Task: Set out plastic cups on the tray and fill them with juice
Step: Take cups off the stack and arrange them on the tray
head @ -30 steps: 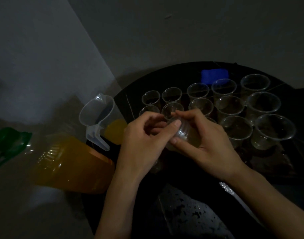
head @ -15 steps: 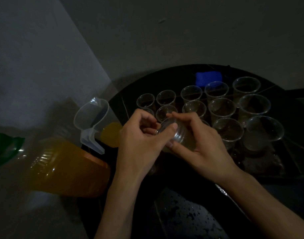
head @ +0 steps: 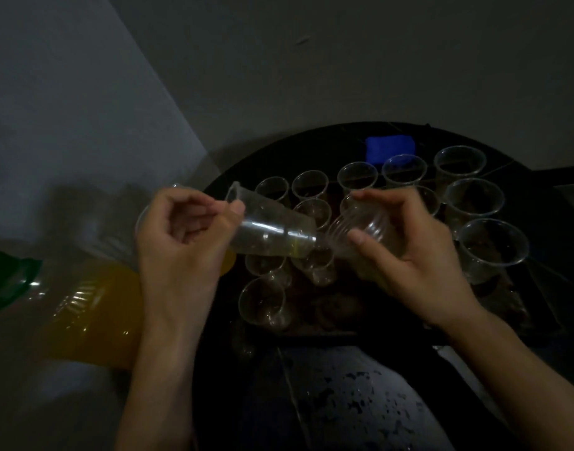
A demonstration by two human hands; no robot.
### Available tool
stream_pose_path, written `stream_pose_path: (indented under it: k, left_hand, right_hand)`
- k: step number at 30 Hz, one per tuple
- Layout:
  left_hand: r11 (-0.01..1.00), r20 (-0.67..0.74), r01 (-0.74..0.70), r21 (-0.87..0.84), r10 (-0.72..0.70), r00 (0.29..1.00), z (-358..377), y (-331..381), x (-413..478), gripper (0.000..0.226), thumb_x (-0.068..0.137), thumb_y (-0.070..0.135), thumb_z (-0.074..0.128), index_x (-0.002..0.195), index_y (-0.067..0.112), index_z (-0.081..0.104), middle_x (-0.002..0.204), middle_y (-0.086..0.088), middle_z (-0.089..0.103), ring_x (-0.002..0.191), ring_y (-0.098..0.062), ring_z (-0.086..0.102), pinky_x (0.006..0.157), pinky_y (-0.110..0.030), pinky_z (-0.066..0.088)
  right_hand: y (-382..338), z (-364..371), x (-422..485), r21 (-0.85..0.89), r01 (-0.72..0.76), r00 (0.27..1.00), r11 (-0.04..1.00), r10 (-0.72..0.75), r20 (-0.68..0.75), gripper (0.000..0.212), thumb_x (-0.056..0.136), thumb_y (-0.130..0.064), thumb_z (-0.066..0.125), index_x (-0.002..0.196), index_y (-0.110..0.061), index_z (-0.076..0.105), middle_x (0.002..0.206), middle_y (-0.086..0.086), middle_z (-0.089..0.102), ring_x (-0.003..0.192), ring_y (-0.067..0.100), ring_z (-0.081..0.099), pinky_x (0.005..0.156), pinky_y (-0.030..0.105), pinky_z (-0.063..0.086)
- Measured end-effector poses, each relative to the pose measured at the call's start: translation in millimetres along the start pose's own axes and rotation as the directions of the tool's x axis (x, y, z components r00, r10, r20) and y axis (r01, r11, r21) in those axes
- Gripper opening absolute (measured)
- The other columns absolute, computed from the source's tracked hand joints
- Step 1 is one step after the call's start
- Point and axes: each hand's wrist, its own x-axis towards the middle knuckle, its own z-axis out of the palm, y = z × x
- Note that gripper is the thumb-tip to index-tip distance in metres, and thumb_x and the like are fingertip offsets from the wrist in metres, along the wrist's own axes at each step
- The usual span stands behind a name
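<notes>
Sitting left of the curled left fingers, a bottle of orange juice shows a green cap. The left hand pinches a clear cup near its rim between thumb and bent fingers; the cup lies sideways, base just beside the right fingertips. The right hand curls round a ribbed cup. Beyond and below both hands' fingers, the empty cups stand upright on the tray.

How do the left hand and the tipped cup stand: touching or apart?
Touching. The head view shows the left hand pinching the tipped cup near its rim, with the thumb and fingers pressed on its wall.
</notes>
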Motion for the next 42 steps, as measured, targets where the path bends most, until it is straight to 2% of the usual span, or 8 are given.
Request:
stream_pose_path:
  k: [3,7,10,17,24,31,34,42]
  left_hand:
    - [0.994,0.161,-0.052,0.099,0.035,0.986,2,-7,-8,0.041,0.068,0.046,0.081,0.097,0.024,0.063,0.098,0.005,0.070,0.094,-0.009,0.068,0.078,-0.018,0.053]
    - [0.903,0.358,-0.187,0.387,0.040,0.933,19,-26,-33,0.051,0.066,0.057,0.081,0.106,0.033,0.060,0.107,0.019,0.062,0.103,0.003,0.059,0.084,-0.006,0.045]
    - [0.869,0.416,-0.258,0.422,0.067,0.907,25,-38,-46,0.054,0.064,0.054,0.085,0.108,0.031,0.062,0.108,0.020,0.061,0.103,0.002,0.060,0.084,-0.007,0.046]
    - [0.829,0.446,-0.313,0.464,0.086,0.891,31,-59,-47,0.057,0.064,0.063,0.076,0.108,0.031,0.062,0.106,0.019,0.058,0.101,-0.008,0.060,0.083,-0.033,0.055]
    - [0.819,0.481,-0.310,0.482,0.048,0.875,37,-69,-47,0.062,0.062,0.065,0.072,0.112,0.030,0.061,0.110,0.017,0.055,0.104,-0.006,0.057,0.084,-0.032,0.055]
    - [0.802,0.500,-0.288,0.523,-0.015,0.866,41,-75,-45,0.067,0.061,0.056,0.086,0.118,0.032,0.059,0.114,0.018,0.053,0.107,-0.003,0.055,0.090,-0.032,0.054]
    - [0.789,0.498,-0.299,0.537,-0.010,0.867,41,-77,-46,0.069,0.062,0.059,0.086,0.119,0.033,0.059,0.114,0.019,0.054,0.106,-0.004,0.056,0.089,-0.033,0.054]
    - [0.790,0.482,-0.294,0.538,-0.002,0.876,41,-78,-47,0.067,0.061,0.061,0.084,0.118,0.035,0.059,0.113,0.021,0.052,0.106,-0.003,0.054,0.089,-0.031,0.054]
  right_hand:
    - [0,-10,5,0.131,-0.049,0.990,0.990,0.066,-0.128,0.055,0.084,-0.062,0.059,0.127,-0.029,0.048,0.131,-0.020,0.058,0.115,-0.003,0.060,0.090,0.029,0.057]
    - [3,-16,10,0.153,-0.052,0.967,0.987,0.088,-0.238,0.047,0.090,-0.049,0.061,0.127,-0.022,0.049,0.129,-0.014,0.062,0.111,0.001,0.063,0.089,0.033,0.057]
    - [4,-18,11,0.145,-0.043,0.962,0.988,0.080,-0.262,0.047,0.091,-0.048,0.060,0.127,-0.021,0.048,0.130,-0.012,0.061,0.109,0.002,0.064,0.086,0.031,0.058]
    - [2,-15,11,0.149,-0.035,0.963,0.988,0.073,-0.258,0.046,0.091,-0.044,0.061,0.126,-0.018,0.049,0.128,-0.012,0.062,0.110,0.001,0.064,0.087,0.028,0.056]
    - [0,-13,12,0.143,-0.031,0.964,0.989,0.067,-0.256,0.045,0.089,-0.046,0.059,0.124,-0.020,0.049,0.126,-0.012,0.062,0.107,-0.003,0.063,0.084,0.019,0.054]
    - [2,-14,12,0.115,-0.034,0.961,0.993,0.064,-0.268,0.043,0.092,-0.043,0.062,0.125,-0.017,0.050,0.126,-0.013,0.062,0.108,-0.003,0.063,0.086,0.026,0.056]
    - [2,-14,12,0.107,-0.029,0.958,0.994,0.058,-0.281,0.046,0.091,-0.045,0.061,0.125,-0.016,0.051,0.126,-0.013,0.063,0.108,-0.001,0.063,0.088,0.030,0.055]
    - [0,-15,10,0.107,-0.035,0.966,0.994,0.061,-0.253,0.042,0.091,-0.046,0.059,0.124,-0.023,0.049,0.127,-0.014,0.061,0.108,-0.002,0.063,0.085,0.030,0.057]
